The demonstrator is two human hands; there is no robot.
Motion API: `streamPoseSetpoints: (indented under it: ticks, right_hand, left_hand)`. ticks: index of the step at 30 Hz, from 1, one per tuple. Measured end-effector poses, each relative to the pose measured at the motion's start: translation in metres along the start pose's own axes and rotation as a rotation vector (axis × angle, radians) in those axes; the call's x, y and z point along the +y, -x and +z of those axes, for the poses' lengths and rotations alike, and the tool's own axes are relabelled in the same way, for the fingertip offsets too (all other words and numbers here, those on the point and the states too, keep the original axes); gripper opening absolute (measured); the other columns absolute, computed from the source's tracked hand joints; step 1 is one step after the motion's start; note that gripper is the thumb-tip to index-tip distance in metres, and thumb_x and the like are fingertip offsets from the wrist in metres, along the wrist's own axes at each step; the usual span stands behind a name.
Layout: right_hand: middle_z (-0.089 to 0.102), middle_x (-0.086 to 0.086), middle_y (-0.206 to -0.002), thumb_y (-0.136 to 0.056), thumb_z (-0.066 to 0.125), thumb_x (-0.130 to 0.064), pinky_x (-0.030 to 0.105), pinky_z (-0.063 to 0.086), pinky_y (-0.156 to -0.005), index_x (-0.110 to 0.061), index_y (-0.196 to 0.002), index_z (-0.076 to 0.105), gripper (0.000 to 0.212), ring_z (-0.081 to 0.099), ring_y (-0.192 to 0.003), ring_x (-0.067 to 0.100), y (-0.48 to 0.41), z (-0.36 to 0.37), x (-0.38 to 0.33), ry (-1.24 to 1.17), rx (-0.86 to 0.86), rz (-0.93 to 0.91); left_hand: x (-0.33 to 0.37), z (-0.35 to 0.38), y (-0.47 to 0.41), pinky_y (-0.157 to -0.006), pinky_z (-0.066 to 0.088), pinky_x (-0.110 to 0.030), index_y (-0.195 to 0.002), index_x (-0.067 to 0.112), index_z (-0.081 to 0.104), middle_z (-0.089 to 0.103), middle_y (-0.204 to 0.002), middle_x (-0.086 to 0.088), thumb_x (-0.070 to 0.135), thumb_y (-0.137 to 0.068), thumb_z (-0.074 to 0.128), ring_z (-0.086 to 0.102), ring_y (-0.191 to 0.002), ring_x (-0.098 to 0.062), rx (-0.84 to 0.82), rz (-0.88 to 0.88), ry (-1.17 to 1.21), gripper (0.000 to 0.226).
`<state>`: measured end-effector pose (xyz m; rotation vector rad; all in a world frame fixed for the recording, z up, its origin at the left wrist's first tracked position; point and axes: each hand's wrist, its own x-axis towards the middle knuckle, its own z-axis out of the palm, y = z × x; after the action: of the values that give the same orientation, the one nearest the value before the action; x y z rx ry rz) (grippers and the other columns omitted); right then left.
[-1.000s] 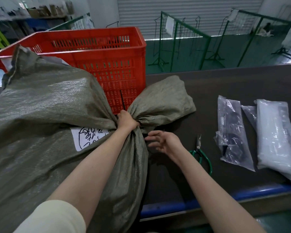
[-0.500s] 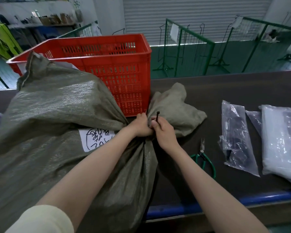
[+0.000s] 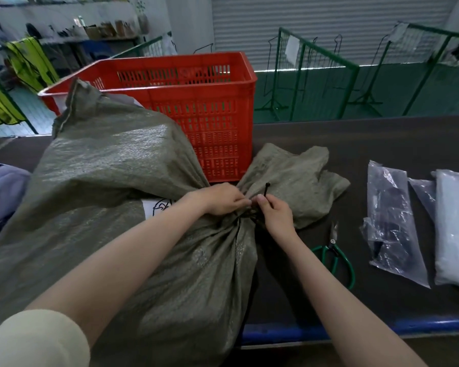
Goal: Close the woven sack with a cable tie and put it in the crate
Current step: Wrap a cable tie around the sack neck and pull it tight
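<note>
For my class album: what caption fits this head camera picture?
Two hands fasten a black cable tie around a woven sack.

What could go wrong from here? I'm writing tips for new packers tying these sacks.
1. The cable tie looks not yet cinched; if the left hand loosens its pinch on the gathered neck, the woven sack may reopen.
2. The tie's free end could slip from the right hand.
3. The full sack looks about as large as the red crate, so it may fit tightly.
</note>
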<state>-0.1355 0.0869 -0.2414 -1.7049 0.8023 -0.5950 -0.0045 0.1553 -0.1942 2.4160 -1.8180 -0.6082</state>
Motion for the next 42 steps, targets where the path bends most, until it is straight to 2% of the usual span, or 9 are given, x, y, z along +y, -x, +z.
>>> streamPoseSetpoints:
  ticks: [4, 7, 12, 15, 19, 22, 30, 35, 42]
  right_hand:
    - [0.066, -0.004, -0.088, -0.092, 0.051, -0.014, 0.028, 0.046, -0.089, -0.011, -0.102, 0.069, 0.020, 0.062, -0.090, 0.013, 0.001, 0.002, 0.004, -0.040, 0.022, -0.007]
    - [0.067, -0.005, -0.091, -0.088, 0.055, -0.004, 0.034, 0.047, -0.100, -0.011, -0.104, 0.067, 0.022, 0.063, -0.099, 0.016, 0.006, 0.002, 0.005, -0.154, 0.110, 0.020]
    - [0.068, 0.007, -0.108, -0.089, 0.055, -0.005, 0.030, 0.048, -0.099, -0.012, -0.114, 0.063, 0.027, 0.063, -0.106, 0.018, 0.018, -0.001, 0.005, -0.229, 0.091, -0.036]
    - [0.066, -0.003, -0.098, -0.092, 0.051, -0.007, 0.016, 0.049, -0.087, -0.010, -0.115, 0.063, 0.025, 0.063, -0.089, -0.001, 0.025, -0.005, 0.008, -0.241, 0.076, -0.077]
    - [0.066, -0.006, -0.086, -0.091, 0.053, -0.008, 0.037, 0.051, -0.085, -0.026, -0.089, 0.059, 0.019, 0.063, -0.084, 0.013, 0.031, -0.007, 0.012, -0.201, 0.091, -0.105]
    - [0.065, -0.003, -0.075, -0.085, 0.061, -0.008, 0.041, 0.051, -0.082, -0.029, -0.075, 0.052, 0.025, 0.063, -0.075, 0.015, 0.033, -0.008, 0.012, -0.184, 0.116, -0.080]
    - [0.066, 0.001, -0.071, -0.075, 0.070, -0.002, 0.035, 0.050, -0.080, -0.024, -0.066, 0.061, 0.026, 0.062, -0.072, 0.013, 0.032, -0.010, 0.010, -0.276, 0.126, -0.001]
    - [0.065, -0.009, -0.065, -0.073, 0.073, -0.003, 0.021, 0.050, -0.072, -0.027, -0.061, 0.062, 0.029, 0.059, -0.058, -0.009, 0.033, -0.010, 0.011, -0.229, 0.089, -0.024]
    - [0.068, -0.012, -0.062, -0.072, 0.072, 0.001, 0.023, 0.051, -0.073, -0.025, -0.062, 0.063, 0.029, 0.062, -0.057, -0.005, 0.031, -0.009, 0.013, -0.251, 0.040, -0.005]
  left_hand:
    - [0.005, 0.007, -0.002, -0.052, 0.030, -0.028, -0.047, 0.010, 0.043, 0.042, -0.052, -0.003, 0.041, -0.094, 0.040, 0.039, -0.050, -0.014, 0.222, -0.064, 0.319, 0.056]
    - [0.015, 0.002, -0.006, -0.051, 0.026, -0.024, -0.047, 0.019, 0.034, 0.034, -0.051, 0.004, 0.039, -0.095, 0.039, 0.032, -0.048, -0.010, 0.320, -0.044, 0.546, 0.052]
    - [0.023, 0.008, -0.013, -0.065, 0.035, -0.016, -0.063, 0.022, 0.047, 0.043, -0.065, 0.008, 0.026, -0.100, 0.029, 0.044, -0.058, 0.003, 0.135, 0.091, 0.833, 0.041]
    - [0.020, 0.011, -0.015, -0.063, 0.034, -0.014, -0.066, 0.016, 0.044, 0.040, -0.068, 0.004, 0.014, -0.099, 0.033, 0.040, -0.062, 0.000, 0.046, 0.136, 0.900, 0.034]
    - [0.016, 0.006, -0.015, -0.051, 0.032, -0.009, -0.058, 0.015, 0.042, 0.043, -0.051, 0.013, 0.011, -0.094, 0.038, 0.038, -0.047, 0.003, -0.040, 0.116, 0.857, 0.037]
    - [0.013, 0.006, -0.014, -0.054, 0.033, -0.008, -0.057, 0.014, 0.046, 0.047, -0.044, 0.016, 0.010, -0.092, 0.043, 0.039, -0.047, 0.004, -0.064, 0.127, 0.813, 0.036]
    - [0.011, 0.006, -0.010, -0.059, 0.035, -0.012, -0.061, 0.012, 0.052, 0.049, -0.047, 0.015, 0.009, -0.092, 0.047, 0.043, -0.051, 0.003, -0.126, 0.151, 0.746, 0.032]
    - [0.013, 0.008, -0.011, -0.062, 0.031, -0.019, -0.057, 0.018, 0.054, 0.048, -0.045, 0.015, 0.009, -0.092, 0.047, 0.042, -0.050, 0.003, -0.124, 0.186, 0.659, 0.037]
    - [0.012, 0.007, -0.008, -0.058, 0.032, -0.013, -0.058, 0.018, 0.054, 0.047, -0.046, 0.016, 0.020, -0.087, 0.050, 0.040, -0.052, 0.002, -0.171, 0.206, 0.632, 0.030]
